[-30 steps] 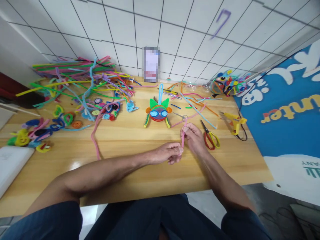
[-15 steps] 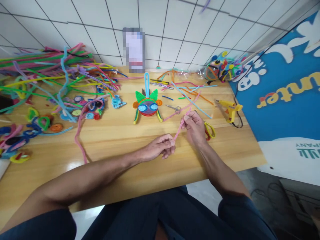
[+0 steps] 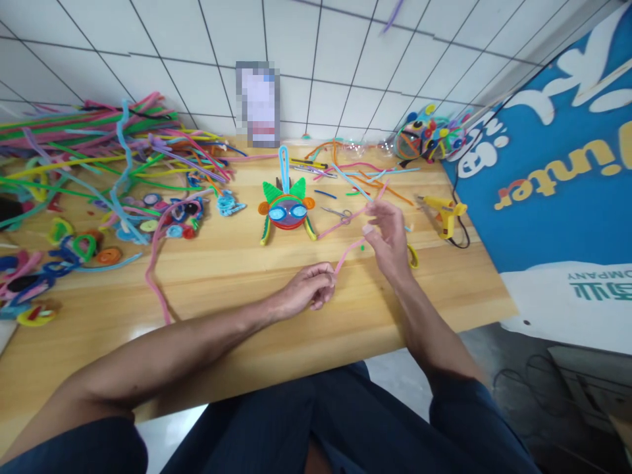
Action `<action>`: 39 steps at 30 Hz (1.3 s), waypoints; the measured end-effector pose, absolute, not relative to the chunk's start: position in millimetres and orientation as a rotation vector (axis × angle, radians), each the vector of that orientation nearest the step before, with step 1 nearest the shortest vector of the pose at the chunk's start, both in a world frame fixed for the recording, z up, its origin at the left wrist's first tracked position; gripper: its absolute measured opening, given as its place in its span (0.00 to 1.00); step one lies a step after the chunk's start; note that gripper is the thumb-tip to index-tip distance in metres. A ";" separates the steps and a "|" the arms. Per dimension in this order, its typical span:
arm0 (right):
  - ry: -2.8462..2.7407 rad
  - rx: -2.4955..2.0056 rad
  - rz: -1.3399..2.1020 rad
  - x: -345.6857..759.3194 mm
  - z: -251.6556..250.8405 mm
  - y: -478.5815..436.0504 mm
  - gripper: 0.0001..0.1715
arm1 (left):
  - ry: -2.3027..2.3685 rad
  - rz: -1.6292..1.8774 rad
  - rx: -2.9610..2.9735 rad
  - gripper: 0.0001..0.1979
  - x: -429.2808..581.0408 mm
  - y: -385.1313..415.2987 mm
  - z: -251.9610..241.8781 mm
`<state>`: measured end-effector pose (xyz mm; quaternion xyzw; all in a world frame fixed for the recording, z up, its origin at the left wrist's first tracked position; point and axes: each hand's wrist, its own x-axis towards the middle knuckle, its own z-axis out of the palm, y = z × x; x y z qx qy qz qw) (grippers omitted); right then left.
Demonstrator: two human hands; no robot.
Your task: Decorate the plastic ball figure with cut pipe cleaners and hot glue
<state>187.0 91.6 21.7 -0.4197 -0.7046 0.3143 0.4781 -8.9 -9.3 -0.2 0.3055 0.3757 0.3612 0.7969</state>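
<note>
Near the front of the table, my left hand (image 3: 310,288) is closed on the lower end of a pink pipe cleaner (image 3: 347,253). The strip bends as it rises toward my right hand (image 3: 390,236), whose thumb and fingers are spread around a gap. Its upper end lies just below that thumb; whether they touch is unclear. Beyond the hands stands a colourful pipe-cleaner figure (image 3: 287,214) with green pointed leaves, blue eyes and a blue loop on top. Small metal scissors (image 3: 345,215) lie beside it. My right hand partly covers yellow-handled scissors (image 3: 413,255).
A heap of pipe cleaners (image 3: 74,141) and coiled pieces (image 3: 182,220) fills the left side. A phone (image 3: 259,102), blurred out, leans on the tiled wall. At right are a yellow glue gun (image 3: 444,214) with its cord and a clear container of colourful pieces (image 3: 429,138).
My right hand has loosened from the pink pipe cleaner and its fingers have spread. The strip, straight before, is now bent. The whole view has shifted slightly.
</note>
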 end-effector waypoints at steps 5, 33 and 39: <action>-2.359 -0.734 0.474 189.3 47.0 67.5 0.18 | 0.829 0.845 0.640 0.13 -8.7 -9.8 5.0; -2.662 -0.721 0.291 216.7 46.1 28.8 0.11 | 1.148 0.228 2.315 0.11 -58.7 -29.4 50.9; -2.501 -0.672 0.437 190.7 27.1 1.5 0.09 | 1.131 0.296 2.299 0.12 -59.3 -38.0 42.0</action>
